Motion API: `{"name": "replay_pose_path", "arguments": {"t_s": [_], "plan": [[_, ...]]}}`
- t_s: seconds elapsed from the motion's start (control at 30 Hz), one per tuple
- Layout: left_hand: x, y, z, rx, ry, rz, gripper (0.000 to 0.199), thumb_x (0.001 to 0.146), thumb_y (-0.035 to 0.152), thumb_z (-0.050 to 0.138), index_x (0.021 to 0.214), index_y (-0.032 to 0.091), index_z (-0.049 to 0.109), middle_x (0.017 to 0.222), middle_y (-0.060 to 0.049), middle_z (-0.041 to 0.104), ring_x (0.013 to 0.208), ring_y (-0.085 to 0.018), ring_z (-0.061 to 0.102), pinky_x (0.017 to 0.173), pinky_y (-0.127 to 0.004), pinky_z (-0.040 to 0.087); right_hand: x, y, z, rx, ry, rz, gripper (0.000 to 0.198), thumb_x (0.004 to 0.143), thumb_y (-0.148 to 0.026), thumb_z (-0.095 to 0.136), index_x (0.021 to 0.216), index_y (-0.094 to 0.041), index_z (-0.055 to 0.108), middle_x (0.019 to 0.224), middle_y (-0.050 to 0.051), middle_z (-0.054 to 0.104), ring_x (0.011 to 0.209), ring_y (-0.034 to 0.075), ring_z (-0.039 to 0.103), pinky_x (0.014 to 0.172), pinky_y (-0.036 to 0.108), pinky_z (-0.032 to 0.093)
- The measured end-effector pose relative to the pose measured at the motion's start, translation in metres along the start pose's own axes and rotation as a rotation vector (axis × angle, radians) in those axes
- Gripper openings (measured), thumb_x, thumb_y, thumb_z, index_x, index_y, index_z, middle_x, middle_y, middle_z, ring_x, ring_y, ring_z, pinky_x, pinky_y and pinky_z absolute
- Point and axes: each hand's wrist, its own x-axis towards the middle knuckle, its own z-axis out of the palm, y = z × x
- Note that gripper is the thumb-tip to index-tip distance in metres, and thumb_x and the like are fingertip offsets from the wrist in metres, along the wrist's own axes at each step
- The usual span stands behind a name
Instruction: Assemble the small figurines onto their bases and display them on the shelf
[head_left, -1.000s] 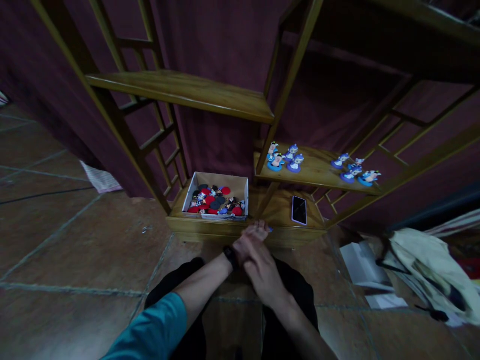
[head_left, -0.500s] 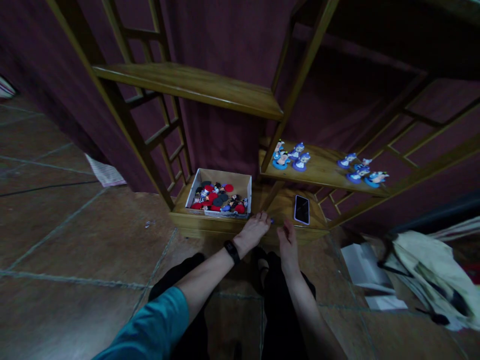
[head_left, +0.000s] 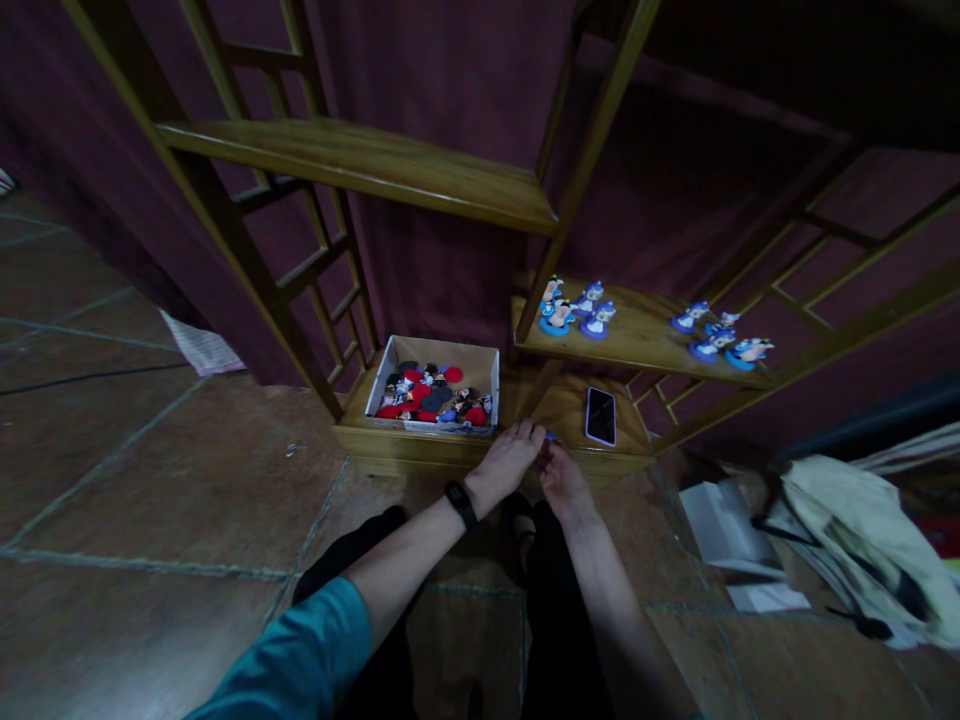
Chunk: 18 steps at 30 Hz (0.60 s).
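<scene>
Just in front of the low wooden ledge, my left hand (head_left: 513,458) is closed around a small purple figurine (head_left: 551,436). Only a purple bit of it shows past the fingertips. My right hand (head_left: 564,482) meets the left one there, its bent fingers on the same piece; their exact grip is partly hidden. To the left of my hands stands an open cardboard box (head_left: 495,385) holding several small figurines and red and black discs. On the raised shelf, purple-based figurines (head_left: 598,320) and blue-based figurines (head_left: 559,318) stand in two groups.
A phone (head_left: 601,416) lies on the ledge (head_left: 420,445) right of my hands. Wooden posts and an upper shelf (head_left: 360,170) frame the space before a dark red curtain (head_left: 442,270). Right on the floor are a white box (head_left: 727,525) and a pale bag (head_left: 847,520).
My right hand has moved left and up to join the left hand at the purple figurine. The left hand stays nearly in place. The view has shifted slightly.
</scene>
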Motion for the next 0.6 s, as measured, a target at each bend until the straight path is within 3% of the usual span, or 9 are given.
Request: {"name": "replay_pose_path", "arguments": {"t_s": [0.17,0.43,0.6], "plan": [[0.002,-0.003,0.003,-0.210,-0.017,-0.092,0.033,0.079,0.001,0.039,0.106,0.018,0.045,0.108,-0.008,0.050,0.098,-0.016,0.054,0.087,-0.031,0.043,0.004,0.003,-0.002,-0.037,0.087,-0.069,0.019,0.066,-0.029,0.066,0.083,-0.021,0.064,0.088,0.001,0.068,0.082,0.017,0.063,0.080,0.035,0.049],[0.005,-0.005,0.013,-0.456,0.075,-0.127,0.040,0.071,0.000,0.048,0.106,0.017,0.057,0.106,-0.007,0.060,0.101,-0.017,0.055,0.091,-0.031,0.042,0.004,0.003,0.000,-0.035,0.111,-0.105,0.020,0.066,-0.032,0.069,0.081,-0.020,0.064,0.083,0.000,0.067,0.080,0.015,0.062,0.074,0.029,0.049],[0.009,-0.013,0.022,-0.639,0.112,-0.276,0.040,0.067,0.005,0.057,0.104,0.018,0.059,0.101,-0.004,0.065,0.093,-0.017,0.059,0.085,-0.030,0.045,0.003,0.003,0.002,-0.069,0.145,-0.127,0.025,0.064,-0.033,0.070,0.085,-0.020,0.064,0.089,0.002,0.067,0.082,0.016,0.062,0.070,0.029,0.049]]}}
